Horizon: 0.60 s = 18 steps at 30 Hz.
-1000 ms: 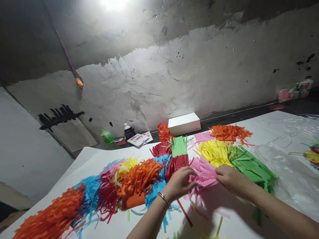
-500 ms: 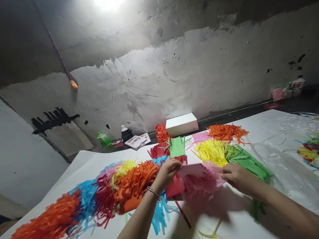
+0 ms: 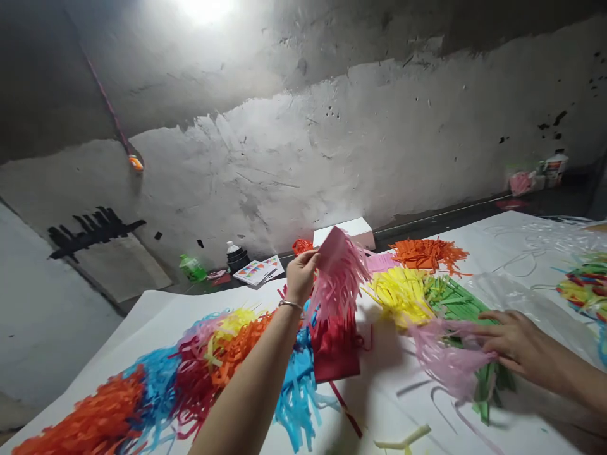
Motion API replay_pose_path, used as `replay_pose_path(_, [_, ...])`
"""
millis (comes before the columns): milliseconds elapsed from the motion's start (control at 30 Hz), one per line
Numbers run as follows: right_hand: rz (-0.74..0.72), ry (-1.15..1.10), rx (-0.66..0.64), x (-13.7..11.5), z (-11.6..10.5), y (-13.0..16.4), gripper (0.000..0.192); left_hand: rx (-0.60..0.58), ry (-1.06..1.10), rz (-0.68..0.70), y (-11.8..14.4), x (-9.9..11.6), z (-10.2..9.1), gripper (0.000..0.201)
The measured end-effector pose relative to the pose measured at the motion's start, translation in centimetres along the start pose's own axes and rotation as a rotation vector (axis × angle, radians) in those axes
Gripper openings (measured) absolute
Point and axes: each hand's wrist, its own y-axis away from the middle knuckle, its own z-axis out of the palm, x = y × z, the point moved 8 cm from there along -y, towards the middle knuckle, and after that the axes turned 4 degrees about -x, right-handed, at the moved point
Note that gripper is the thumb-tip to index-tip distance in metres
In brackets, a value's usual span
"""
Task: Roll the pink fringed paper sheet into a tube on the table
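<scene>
Yellow scrap (image 3: 403,438) nearest, loose on the white sheet (image 3: 137,322). Just beyond, a pink bunch (image 3: 443,357) of strips, blurred, lies partly across the green fringe (image 3: 467,300). Right hand (image 3: 519,344) low over the green one, fingers stretched toward the bunch and meeting its edge; cannot tell if they pinch it or only rest there. Possibly they're there to keep loose strips apart from the lifted piece. Red fringe (image 3: 336,354) lies flat with its solid band toward the person, blue fringe (image 3: 298,366) beside it. Left hand (image 3: 302,275) is up above the red, thumb and fingers together, clamped on the left edge of the pink fringe (image 3: 339,265). Grip is on the solid band, not the strips, so these hang free below, probably to avoid tangling; their tips overlap the red in view, contact unclear. Farther back, yellow fringe (image 3: 401,291) against the green, then orange fringe (image 3: 429,254). White box (image 3: 364,235) by the wall, likely set back to leave working room.
</scene>
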Motion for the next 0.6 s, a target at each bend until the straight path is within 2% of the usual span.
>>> replay_pose_path(100, [-0.069, 0.106, -0.040, -2.5, -1.2, -0.2, 0.017, -0.089, -0.093, 0.060, 2.3, -0.4, 4.5, 0.022])
replay_pose_path(200, [-0.085, 0.038, 0.061, -5.9, -2.8, -1.2, 0.018, -0.274, -0.151, 0.105, 7.8, -0.3, 9.2, 0.022])
replay_pose_path(300, [-0.068, -0.021, 0.132, -9.3, -3.2, -2.5, 0.023, -0.458, -0.146, 0.187, 14.8, 2.2, 12.8, 0.060])
replay_pose_path(367, [-0.057, 0.009, 0.115, -11.7, -2.9, -3.5, 0.027, -0.630, -0.140, 0.330, 19.3, 5.3, 15.0, 0.090])
replay_pose_path(400, [-0.057, 0.039, 0.107, -12.8, -2.9, -3.8, 0.028, -0.685, -0.170, 0.384, 21.1, 6.7, 15.8, 0.091])
replay_pose_path(467, [-0.083, 0.104, 0.102, -14.8, -3.4, -4.2, 0.027, -0.723, -0.269, 0.440, 23.7, 8.4, 16.8, 0.074])
replay_pose_path(533, [-0.124, 0.158, 0.128, -16.2, -4.6, -3.5, 0.025, -0.636, -0.415, 0.424, 25.1, 8.7, 16.6, 0.067])
replay_pose_path(600, [-0.139, 0.186, 0.165, -16.6, -6.1, -1.8, 0.029, -0.582, -0.564, 0.457, 27.3, 8.2, 16.3, 0.072])
